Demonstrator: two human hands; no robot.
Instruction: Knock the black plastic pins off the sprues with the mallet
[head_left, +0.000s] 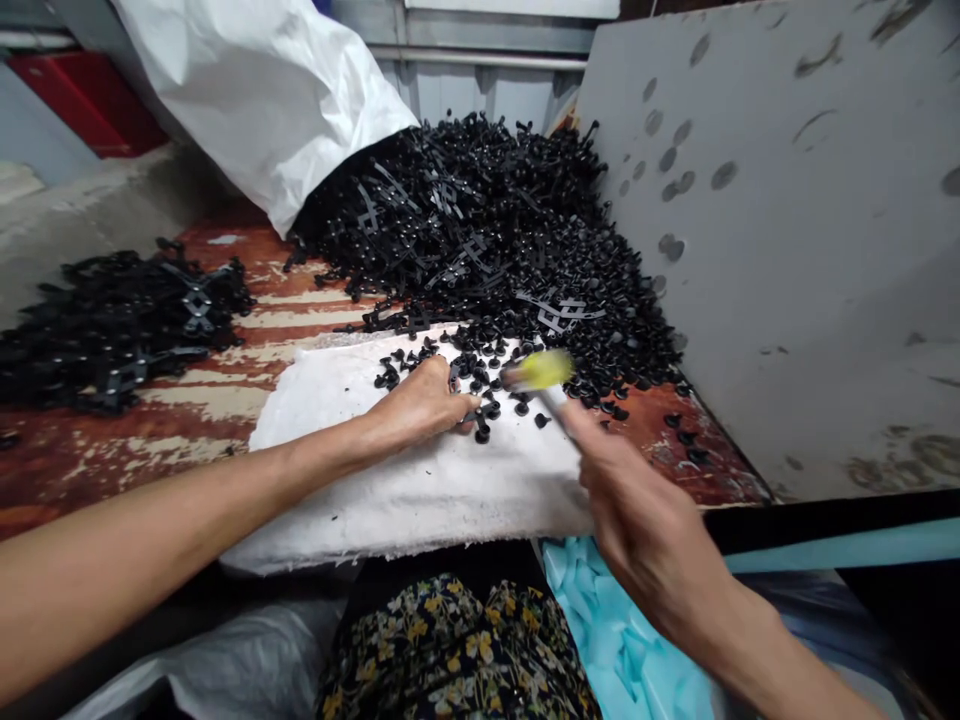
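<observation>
Clasping the handle (558, 407) of a blurred yellow-headed hammer (547, 370), a worker's right hand (649, 515) hangs over white cloth (405, 500), where the left hand (420, 402) pinches a small black part (482, 414), probably light, stiff and slick, best held by its edge.

Head of the yellow hammer (549, 370) is a total smear, and the right hand (637, 490) is kinda blurry too. Left hand (416, 402) covers part of the black piece (482, 433) it's pinching. White sack (270, 90) gets chopped off up top.
</observation>
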